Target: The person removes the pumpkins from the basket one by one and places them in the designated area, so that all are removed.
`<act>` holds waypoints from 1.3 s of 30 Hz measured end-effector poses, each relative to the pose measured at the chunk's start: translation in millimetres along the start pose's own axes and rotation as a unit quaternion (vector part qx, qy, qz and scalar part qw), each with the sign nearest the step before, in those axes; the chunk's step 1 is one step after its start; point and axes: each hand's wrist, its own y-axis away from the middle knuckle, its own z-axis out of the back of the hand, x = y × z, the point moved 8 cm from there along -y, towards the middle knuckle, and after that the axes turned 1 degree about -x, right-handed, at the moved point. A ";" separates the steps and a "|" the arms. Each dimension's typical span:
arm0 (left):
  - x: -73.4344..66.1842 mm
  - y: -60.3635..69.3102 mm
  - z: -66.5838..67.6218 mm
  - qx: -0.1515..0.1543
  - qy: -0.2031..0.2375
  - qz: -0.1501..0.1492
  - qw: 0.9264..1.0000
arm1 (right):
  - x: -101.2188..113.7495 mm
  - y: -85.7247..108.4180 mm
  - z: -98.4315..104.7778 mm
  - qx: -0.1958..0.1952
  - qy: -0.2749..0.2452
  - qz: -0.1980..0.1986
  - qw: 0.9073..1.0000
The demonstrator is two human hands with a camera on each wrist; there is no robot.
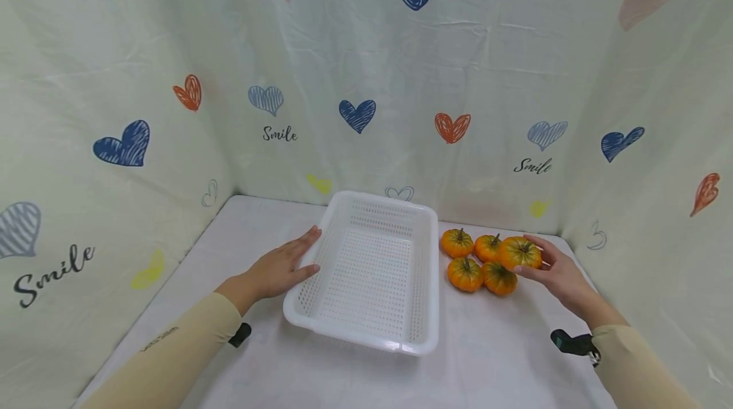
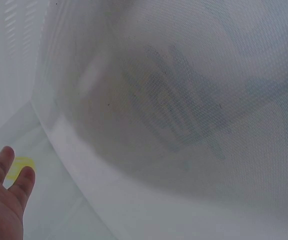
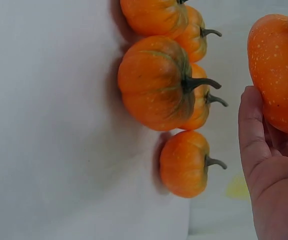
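Observation:
A white perforated plastic basket [image 1: 432, 282] stands on the table, its inside bare. My left hand [image 1: 280, 269] lies at the basket's left rim with fingers extended and thumb apart; the left wrist view shows part of this hand [image 2: 4, 205] beside the basket's mesh [image 2: 224, 165]. With thumb and fingers, my right hand [image 1: 564, 278] holds a small orange pumpkin [image 1: 520, 254]. The right wrist view shows this pumpkin [image 3: 279, 75] raised off the table. Several similar pumpkins [image 1: 466, 274] with dark stems sit grouped right of the basket, partly covered by the held one in the head view.
A white cloth covers the table [image 1: 487, 345]. Light curtains [image 1: 389, 59] printed with hearts and "Smile" hang close behind the table and along both sides. Dark straps [image 1: 572, 342] circle the wrists.

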 end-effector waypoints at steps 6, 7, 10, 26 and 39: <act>0.2 0.1 -0.4 0.000 -0.001 0.002 1.000 | -17.7 1.4 3.6 -0.002 -0.002 -0.020 1.000; 0.1 0.1 -0.5 0.001 -0.001 0.002 1.000 | -20.8 1.6 4.0 -0.003 -0.002 -0.023 1.000; -0.3 -0.1 -0.4 0.001 -0.001 0.006 1.000 | -30.6 1.8 4.9 -0.002 -0.004 -0.034 0.999; 0.0 -0.2 -1.4 0.007 0.000 0.014 1.000 | -74.0 1.6 6.9 -0.014 -0.034 -0.076 0.996; -0.9 0.1 -0.5 0.008 -0.002 0.012 1.000 | -92.2 3.6 7.9 -0.026 -0.064 -0.103 0.992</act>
